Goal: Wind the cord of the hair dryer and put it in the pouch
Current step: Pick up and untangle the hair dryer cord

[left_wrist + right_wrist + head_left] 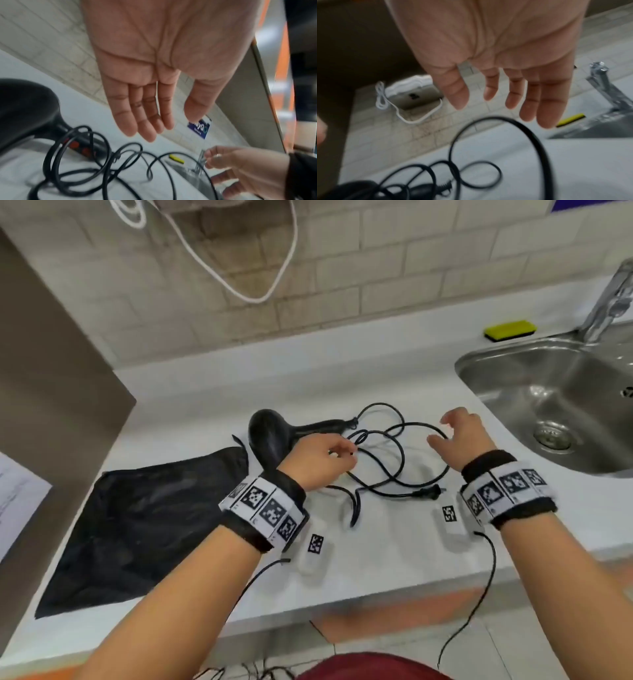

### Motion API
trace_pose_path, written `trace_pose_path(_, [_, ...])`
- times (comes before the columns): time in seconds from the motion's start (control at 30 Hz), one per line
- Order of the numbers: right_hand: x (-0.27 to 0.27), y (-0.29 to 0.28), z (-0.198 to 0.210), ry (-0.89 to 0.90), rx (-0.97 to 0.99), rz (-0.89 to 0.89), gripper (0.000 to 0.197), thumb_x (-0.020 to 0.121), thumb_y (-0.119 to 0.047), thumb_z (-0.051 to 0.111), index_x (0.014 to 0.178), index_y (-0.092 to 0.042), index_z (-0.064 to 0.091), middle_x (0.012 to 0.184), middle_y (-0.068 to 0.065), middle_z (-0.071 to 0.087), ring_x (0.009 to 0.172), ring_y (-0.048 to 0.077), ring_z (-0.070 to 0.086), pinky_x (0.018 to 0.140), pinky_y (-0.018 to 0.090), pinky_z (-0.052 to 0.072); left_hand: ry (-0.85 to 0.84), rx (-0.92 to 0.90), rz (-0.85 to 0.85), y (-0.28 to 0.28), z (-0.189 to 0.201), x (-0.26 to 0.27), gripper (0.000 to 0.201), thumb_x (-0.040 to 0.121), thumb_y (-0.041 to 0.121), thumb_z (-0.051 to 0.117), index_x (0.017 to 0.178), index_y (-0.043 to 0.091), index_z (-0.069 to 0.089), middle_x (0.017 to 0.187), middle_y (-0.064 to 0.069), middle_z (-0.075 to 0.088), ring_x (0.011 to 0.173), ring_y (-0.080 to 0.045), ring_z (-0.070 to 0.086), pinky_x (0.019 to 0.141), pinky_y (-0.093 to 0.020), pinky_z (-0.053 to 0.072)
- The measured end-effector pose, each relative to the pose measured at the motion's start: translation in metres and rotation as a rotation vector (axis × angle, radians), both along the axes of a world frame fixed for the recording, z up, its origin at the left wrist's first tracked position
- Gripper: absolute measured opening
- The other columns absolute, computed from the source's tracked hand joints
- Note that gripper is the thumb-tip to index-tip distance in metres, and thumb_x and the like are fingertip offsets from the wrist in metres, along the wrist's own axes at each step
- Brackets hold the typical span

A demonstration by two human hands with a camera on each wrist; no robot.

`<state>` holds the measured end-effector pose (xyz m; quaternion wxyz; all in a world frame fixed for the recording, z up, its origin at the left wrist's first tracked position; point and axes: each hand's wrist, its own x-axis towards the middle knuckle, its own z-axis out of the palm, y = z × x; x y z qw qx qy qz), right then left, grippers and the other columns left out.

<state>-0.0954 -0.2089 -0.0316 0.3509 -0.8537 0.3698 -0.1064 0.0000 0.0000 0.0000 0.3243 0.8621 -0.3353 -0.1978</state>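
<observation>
Your left hand (322, 460) covers the near part of the hair dryer (270, 436), and from the head view its fingertips merge with the cord (394, 460), so contact is hard to judge there. The left wrist view settles it: fingers (145, 115) straight and pressed together, palm bare, above the cord and holding nothing. Your right hand (460, 434) hovers over the far right loop; fingers (527, 97) relaxed and slightly spread, thumb apart, nothing in them. Both wrist views are motion-blurred.

Dryer lies on its side on the white counter (376, 559), handle pointing right, red buttons on the handle (80, 147). Cord sprawls in loose tangled loops to its right; plug (428, 492) lies near your right wrist. Black pouch (144, 525) lies flat to the dryer's left, touching it; its opening can't be made out.

Right: steel sink (548, 405), tap (609, 299) cut off at the frame edge, yellow sponge (510, 330) behind the sink. White cable (253, 292) hangs on the tiled wall. Paper sheet (17, 501) cut off at left.
</observation>
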Motion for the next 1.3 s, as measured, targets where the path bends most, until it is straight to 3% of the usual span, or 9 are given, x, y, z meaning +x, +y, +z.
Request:
trace_pose_path(0.23, [0.011,-0.008,-0.033,0.263,0.169,-0.001,0.031,0.087,-0.006,0.050,0.117,-0.010,0.043,0.115,0.019,0.058,0.096,0.032,0.058,0.073,0.033,0.045,0.005,0.286,-0.090,-0.047,-0.031,-0.006,0.042,0.084,0.026,0.064,0.125,0.018,0.057,0.127,-0.002,0.058,0.114,-0.016,0.054,0.085,-0.018,0.036])
trace_pose_path(0.33, [0.013,-0.007,-0.039,0.191,0.290,-0.028,0.020,0.087,0.006,0.043,0.099,-0.010,0.044,0.104,0.021,0.062,0.081,0.031,0.060,0.062,0.034,0.048,-0.051,0.583,-0.222,-0.052,-0.037,-0.011,0.073,0.079,0.027,0.073,0.142,0.021,0.037,0.144,-0.004,0.043,0.129,-0.022,0.043,0.097,-0.026,0.038])
trace_pose_path(0.43, [0.010,-0.009,-0.041,0.110,0.350,-0.091,0.022,0.088,0.009,0.036,0.098,-0.009,0.045,0.090,0.018,0.062,0.068,0.029,0.057,0.059,0.035,0.050,-0.110,0.681,-0.282,-0.054,-0.040,-0.013,0.065,0.088,0.010,0.059,0.146,0.019,0.031,0.149,-0.008,0.035,0.132,-0.024,0.040,0.099,-0.028,0.040])
trace_pose_path(0.6, [0.004,-0.017,-0.039,0.032,0.368,-0.155,0.030,0.090,0.007,0.035,0.114,-0.006,0.046,0.098,0.021,0.057,0.057,0.026,0.055,0.060,0.041,0.054,-0.044,0.501,-0.111,-0.049,-0.039,0.002,0.038,0.093,0.004,0.043,0.126,0.012,0.058,0.134,-0.008,0.053,0.113,-0.025,0.059,0.090,-0.029,0.049])
trace_pose_path(0.8, [-0.004,-0.011,-0.037,-0.122,0.080,-0.029,0.043,0.080,-0.002,0.060,0.115,-0.015,0.039,0.122,0.017,0.042,0.085,0.028,0.054,0.080,0.036,0.050,0.207,0.123,0.167,-0.047,-0.045,0.012,0.032,0.095,0.000,0.038,0.115,0.008,0.061,0.122,-0.012,0.057,0.081,-0.025,0.069,0.059,-0.025,0.055])
trace_pose_path(0.93, [-0.003,0.006,-0.035,0.119,-0.027,0.256,0.014,0.074,-0.017,0.073,0.083,-0.022,0.063,0.134,0.006,0.026,0.093,0.018,0.047,0.089,0.024,0.039,0.262,-0.029,0.269,-0.048,-0.049,0.013,0.032,0.094,-0.001,0.032,0.101,0.016,0.058,0.102,-0.007,0.055,0.069,-0.017,0.064,0.058,-0.029,0.055])
trace_pose_path(1.07, [0.003,0.017,-0.039,0.475,-0.176,0.354,0.029,0.069,-0.024,0.076,0.097,-0.027,0.070,0.138,0.004,0.017,0.114,0.023,0.040,0.094,0.032,0.045,0.320,-0.114,0.326,-0.046,-0.050,0.011,0.026,0.093,-0.003,0.033,0.100,0.013,0.053,0.081,-0.001,0.048,0.050,-0.013,0.057,0.041,-0.020,0.049])
trace_pose_path(1.17, [0.010,0.018,-0.034,0.561,-0.220,0.375,0.033,0.073,-0.023,0.074,0.106,-0.020,0.069,0.131,0.009,0.025,0.087,0.021,0.051,0.089,0.027,0.049,0.356,-0.106,0.327,-0.042,-0.055,0.008,0.023,0.092,-0.004,0.039,0.104,0.010,0.053,0.079,-0.002,0.049,0.046,-0.012,0.057,0.039,-0.017,0.047])
trace_pose_path(1.3, [0.014,0.016,-0.030,0.534,-0.210,0.421,0.036,0.086,-0.026,0.061,0.121,-0.015,0.060,0.109,0.009,0.038,0.104,0.024,0.046,0.099,0.028,0.042,0.331,0.014,0.220,-0.037,-0.066,0.011,0.019,0.093,0.008,0.045,0.100,0.014,0.062,0.091,-0.005,0.063,0.070,-0.016,0.061,0.054,-0.026,0.054])
